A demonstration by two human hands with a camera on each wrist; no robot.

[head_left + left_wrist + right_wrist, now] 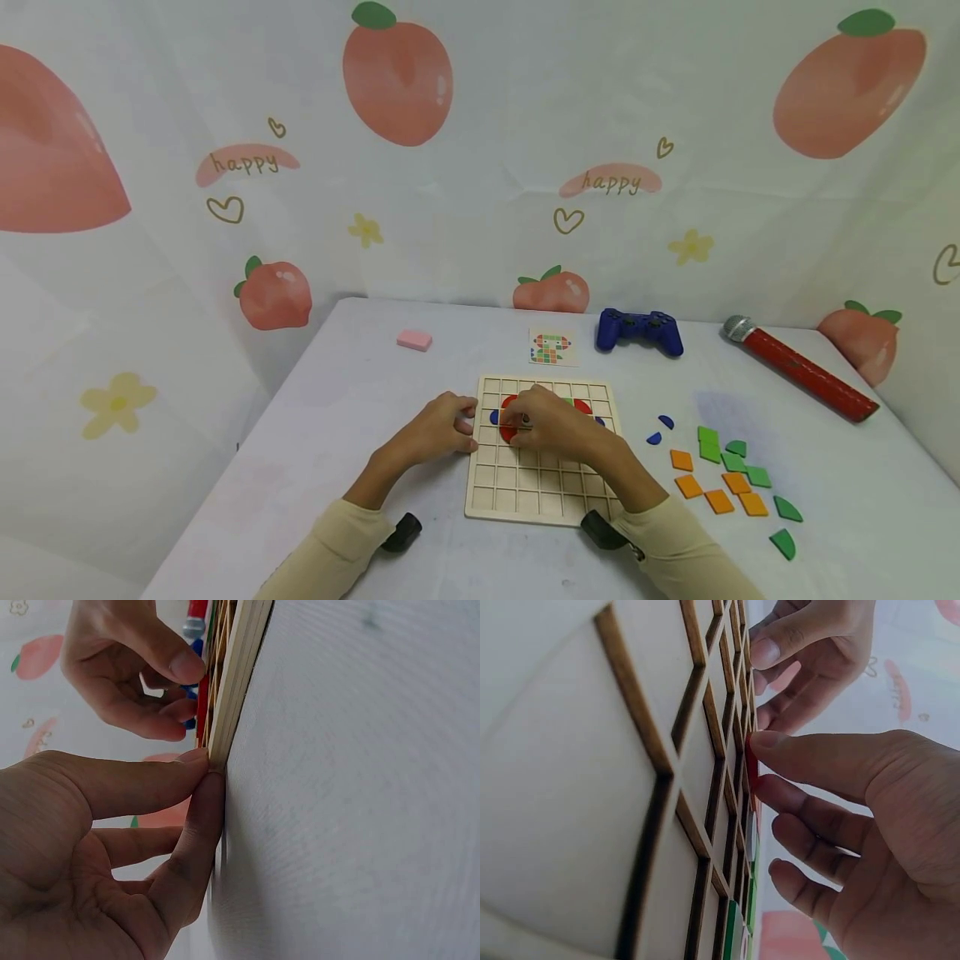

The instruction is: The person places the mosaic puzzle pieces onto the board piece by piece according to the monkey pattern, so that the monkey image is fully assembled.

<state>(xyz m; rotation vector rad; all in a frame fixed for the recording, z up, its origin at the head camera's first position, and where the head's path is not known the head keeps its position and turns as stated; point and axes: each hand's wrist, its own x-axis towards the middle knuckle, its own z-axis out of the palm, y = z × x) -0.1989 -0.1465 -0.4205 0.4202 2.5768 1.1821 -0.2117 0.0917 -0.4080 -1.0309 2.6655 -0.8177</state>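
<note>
A square wooden grid board (506,502) lies on the table, with red, blue and green pieces in its upper cells. My left hand (437,429) pinches the board's left edge between thumb and finger, seen closely in the left wrist view. Over the upper-left cells, my right hand (557,423) has its thumb and index fingertip on a red piece (751,761) and pinches it at the grid; its other fingers are loosely bent. Part of the board's middle is hidden under the right hand. A small blue piece (494,417) sits in a cell close by.
Right of the board lie small blue pieces (666,422), orange squares (718,502), green squares (708,450) and green quarter-rounds (787,509). Behind are a pattern card (552,347), a blue game controller (639,331), a red microphone (806,371) and a pink block (414,339).
</note>
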